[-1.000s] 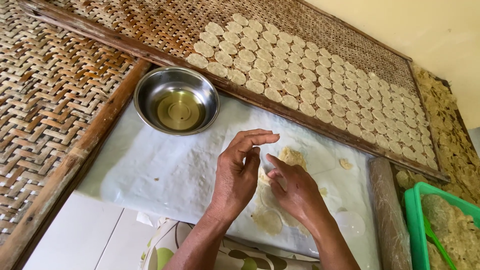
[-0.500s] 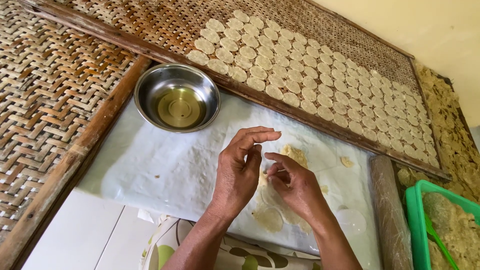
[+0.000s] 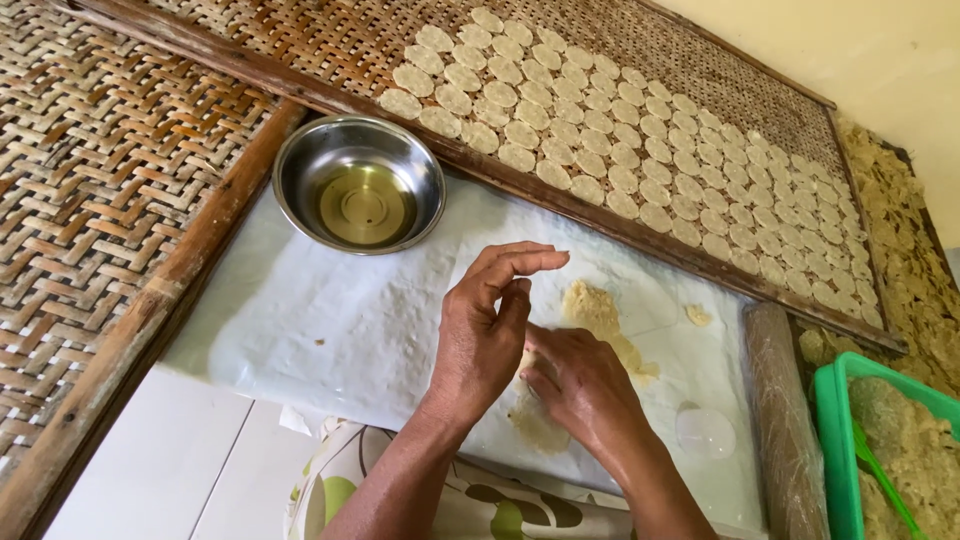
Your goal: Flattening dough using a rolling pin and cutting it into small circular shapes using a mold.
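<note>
My left hand (image 3: 483,335) and my right hand (image 3: 583,388) meet over a white plastic sheet (image 3: 330,320). Between their fingertips they pinch a small piece of pale dough (image 3: 526,360), which is mostly hidden. My left index finger is stretched out above the others. A ragged lump of dough (image 3: 592,308) lies on the sheet just beyond the hands. A thin flattened smear of dough (image 3: 540,428) lies under my right wrist.
A steel bowl of oil (image 3: 360,185) stands at the sheet's far left. Beyond it a woven bamboo tray (image 3: 300,40) carries several rows of flat round discs (image 3: 620,150). On the right lie a plastic-wrapped roller (image 3: 785,420), a clear round disc (image 3: 705,432) and a green basket (image 3: 832,430).
The two hands have drawn closer together over the small dough piece, my right fingers tucking under the left. Nothing else on the sheet has moved.
</note>
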